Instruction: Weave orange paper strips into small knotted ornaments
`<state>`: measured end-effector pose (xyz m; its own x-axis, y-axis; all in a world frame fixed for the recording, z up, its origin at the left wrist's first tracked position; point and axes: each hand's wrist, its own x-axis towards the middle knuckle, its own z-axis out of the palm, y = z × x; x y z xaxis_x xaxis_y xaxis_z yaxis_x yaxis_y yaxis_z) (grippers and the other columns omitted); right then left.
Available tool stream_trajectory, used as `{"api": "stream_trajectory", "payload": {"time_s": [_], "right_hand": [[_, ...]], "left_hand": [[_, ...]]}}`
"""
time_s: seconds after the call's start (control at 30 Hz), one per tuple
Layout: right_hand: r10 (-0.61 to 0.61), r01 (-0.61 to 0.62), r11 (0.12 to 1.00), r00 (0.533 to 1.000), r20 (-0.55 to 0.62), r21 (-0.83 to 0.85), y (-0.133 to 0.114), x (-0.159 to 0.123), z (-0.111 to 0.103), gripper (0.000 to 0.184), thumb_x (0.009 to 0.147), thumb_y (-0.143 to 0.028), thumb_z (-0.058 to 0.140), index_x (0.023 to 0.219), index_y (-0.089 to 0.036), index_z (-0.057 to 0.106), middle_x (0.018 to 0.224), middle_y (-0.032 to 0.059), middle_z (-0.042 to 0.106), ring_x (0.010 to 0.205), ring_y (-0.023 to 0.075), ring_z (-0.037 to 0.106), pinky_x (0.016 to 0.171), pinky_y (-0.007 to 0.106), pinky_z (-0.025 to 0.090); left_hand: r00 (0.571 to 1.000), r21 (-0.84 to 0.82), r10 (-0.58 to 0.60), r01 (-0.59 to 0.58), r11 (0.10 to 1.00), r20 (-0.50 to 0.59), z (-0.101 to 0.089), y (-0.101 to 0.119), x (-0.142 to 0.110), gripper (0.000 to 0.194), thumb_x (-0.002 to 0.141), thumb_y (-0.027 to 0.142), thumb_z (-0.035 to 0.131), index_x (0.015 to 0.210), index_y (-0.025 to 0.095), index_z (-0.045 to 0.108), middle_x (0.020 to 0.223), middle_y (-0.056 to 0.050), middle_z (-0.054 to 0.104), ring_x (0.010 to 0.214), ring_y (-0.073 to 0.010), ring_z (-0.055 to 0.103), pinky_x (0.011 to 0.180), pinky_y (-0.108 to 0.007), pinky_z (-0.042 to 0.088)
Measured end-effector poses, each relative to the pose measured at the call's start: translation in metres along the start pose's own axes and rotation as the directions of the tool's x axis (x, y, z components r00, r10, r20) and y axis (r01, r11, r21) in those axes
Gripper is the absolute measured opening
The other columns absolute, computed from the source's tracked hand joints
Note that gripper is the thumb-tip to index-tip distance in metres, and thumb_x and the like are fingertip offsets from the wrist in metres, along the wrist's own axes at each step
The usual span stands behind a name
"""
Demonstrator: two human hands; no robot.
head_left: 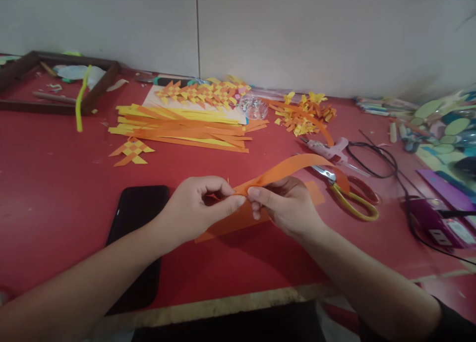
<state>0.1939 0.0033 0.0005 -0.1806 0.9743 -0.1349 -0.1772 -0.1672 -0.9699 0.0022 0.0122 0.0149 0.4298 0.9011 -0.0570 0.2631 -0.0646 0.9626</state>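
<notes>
Both hands meet over the middle of the red table. My left hand [208, 200] pinches one end of an orange paper strip [293, 164] between thumb and fingers. Right beside it, my right hand [284, 203] grips the same strip, its thumb on top. From there the strip arches up and curls down to the right, towards the scissors. Beneath the hands lies an orange paper sheet [230, 225], partly covered by them. Scissors [345, 191] with yellow and red handles lie right of my right hand. A black phone [139, 213] is left, partly under my left forearm.
Yellow and orange paper strips [182, 129] are piled behind, near a woven paper fish [133, 151] and several more woven pieces [203, 94]. A pink glue gun [330, 148] with a black cord, orange-yellow scraps [305, 114], a dark frame [100, 86] and a purple device [439, 223] surround the work.
</notes>
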Motion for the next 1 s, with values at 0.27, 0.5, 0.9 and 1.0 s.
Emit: {"api": "stream_trajectory", "payload": {"time_s": [0.27, 0.5, 0.9, 1.0], "right_hand": [[-0.009, 0.009, 1.000, 1.000, -0.002, 0.003, 0.0023, 0.0009, -0.0004, 0.017, 0.072, -0.029, 0.082, 0.064, -0.017, 0.073, 0.053, -0.0010, 0.067, 0.044, 0.0096, 0.059, 0.043, 0.022, 0.052], [-0.014, 0.024, 0.989, 0.997, -0.071, 0.143, 0.0014, 0.0024, -0.0003, 0.024, 0.065, -0.026, 0.087, 0.056, -0.018, 0.065, 0.053, -0.0023, 0.068, 0.040, 0.0098, 0.059, 0.037, 0.020, 0.050], [0.090, -0.096, 0.991, 0.994, 0.064, 0.095, 0.0011, 0.0016, 0.0009, 0.023, 0.066, -0.026, 0.085, 0.059, -0.016, 0.065, 0.049, -0.0023, 0.065, 0.038, 0.0077, 0.056, 0.033, 0.016, 0.046], [0.116, -0.120, 0.982, 0.993, 0.035, 0.143, -0.0007, 0.0029, 0.0009, 0.025, 0.063, -0.026, 0.086, 0.057, -0.017, 0.064, 0.052, -0.0027, 0.065, 0.039, 0.0075, 0.055, 0.032, 0.016, 0.045]], "left_hand": [[1.000, -0.026, -0.018, 0.018, 0.999, 0.007, 0.0001, -0.0025, 0.0003, 0.024, 0.083, 0.032, 0.066, 0.067, 0.014, 0.063, 0.061, 0.003, 0.056, 0.057, -0.0085, 0.046, 0.052, -0.020, 0.035], [0.997, -0.075, -0.057, 0.060, 0.995, 0.046, -0.0005, -0.0034, -0.0013, 0.026, 0.083, 0.035, 0.067, 0.069, 0.013, 0.064, 0.065, 0.001, 0.061, 0.061, -0.0096, 0.050, 0.055, -0.020, 0.039], [0.994, -0.103, -0.056, 0.065, 0.993, 0.091, -0.0005, -0.0011, -0.0012, 0.018, 0.083, 0.031, 0.068, 0.076, 0.016, 0.075, 0.075, -0.003, 0.075, 0.068, -0.0140, 0.066, 0.063, -0.022, 0.050], [0.993, -0.108, -0.060, 0.071, 0.992, 0.100, -0.0014, -0.0011, -0.0009, 0.019, 0.083, 0.031, 0.068, 0.073, 0.016, 0.074, 0.071, -0.003, 0.075, 0.064, -0.0130, 0.064, 0.060, -0.022, 0.048]]}}
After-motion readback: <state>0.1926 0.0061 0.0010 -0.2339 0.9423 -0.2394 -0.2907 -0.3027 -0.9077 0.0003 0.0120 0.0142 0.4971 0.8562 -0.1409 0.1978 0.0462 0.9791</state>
